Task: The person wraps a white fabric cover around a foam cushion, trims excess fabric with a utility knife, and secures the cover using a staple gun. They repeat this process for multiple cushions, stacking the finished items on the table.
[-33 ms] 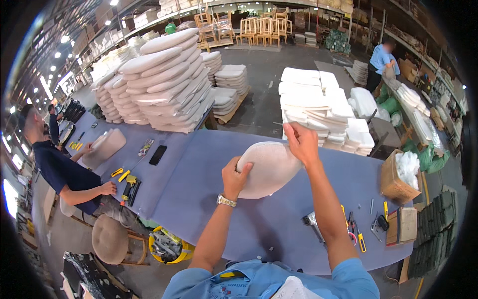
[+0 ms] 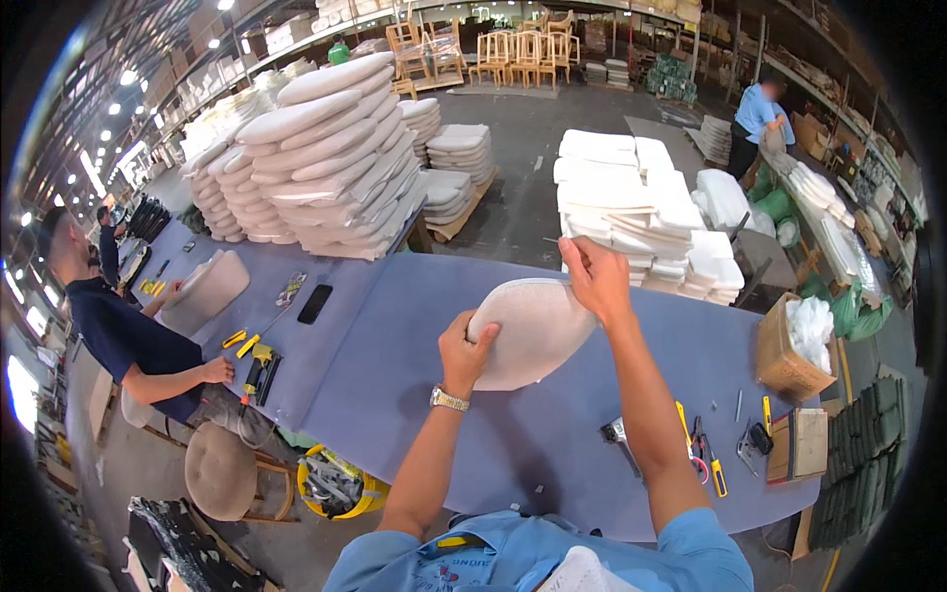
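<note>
Pale beige, fabric-covered cushion pad with rounded corners (image 2: 533, 335) is up in the air before me, above the smooth blue-grey covered worktop (image 2: 390, 345), its broad face toward me. My left grip (image 2: 464, 353) is closed on its left edge, thumb across the face, fingers mostly hidden behind. My right grip (image 2: 600, 286) is at its upper right edge, fingertips pinched above the rim around a thin sliver (image 2: 551, 238) too small for me to identify; whether that palm also bears on the pad, I cannot tell. My left alone seems to carry most of the weight, so I judge it light, with a soft face that should give under my thumb; its firm outline suggests a stiffer backing. The matt cloth ought not to slip or break, though it might snag or mark. I would hold it by the rim, thumb in front and fingers behind, without digging into the middle.
</note>
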`<move>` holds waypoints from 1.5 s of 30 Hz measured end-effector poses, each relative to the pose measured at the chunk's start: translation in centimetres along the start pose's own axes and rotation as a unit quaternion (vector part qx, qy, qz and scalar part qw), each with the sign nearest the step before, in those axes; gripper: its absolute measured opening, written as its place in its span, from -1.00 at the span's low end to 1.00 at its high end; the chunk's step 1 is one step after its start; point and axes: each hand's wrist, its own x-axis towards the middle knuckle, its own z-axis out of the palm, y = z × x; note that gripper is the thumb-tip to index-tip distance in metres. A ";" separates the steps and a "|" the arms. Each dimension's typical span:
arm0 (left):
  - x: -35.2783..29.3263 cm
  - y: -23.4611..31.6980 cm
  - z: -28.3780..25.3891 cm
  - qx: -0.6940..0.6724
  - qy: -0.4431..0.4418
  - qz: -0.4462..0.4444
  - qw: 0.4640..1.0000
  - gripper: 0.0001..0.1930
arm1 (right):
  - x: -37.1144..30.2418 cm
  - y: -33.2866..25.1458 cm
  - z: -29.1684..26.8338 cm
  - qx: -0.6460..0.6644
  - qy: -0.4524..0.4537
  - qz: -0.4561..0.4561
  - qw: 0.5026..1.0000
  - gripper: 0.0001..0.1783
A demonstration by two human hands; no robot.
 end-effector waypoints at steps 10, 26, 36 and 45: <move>-3.5 -0.8 -6.2 -0.034 0.171 -0.009 0.985 -0.43 | -3.7 -1.2 6.9 0.232 -0.051 0.007 0.971 -0.65; -4.8 3.9 -15.4 0.263 0.272 0.064 0.923 -0.75 | -16.0 6.6 12.2 0.192 -0.366 0.172 0.894 -0.47; -16.3 -1.8 -24.9 0.038 0.229 -0.095 0.968 -0.74 | -24.6 11.2 19.7 0.386 -0.258 0.522 0.715 -0.38; -27.1 -5.4 -29.7 -0.221 0.122 -0.402 0.880 -0.31 | -29.6 11.2 17.0 0.328 -0.242 0.431 0.805 -0.47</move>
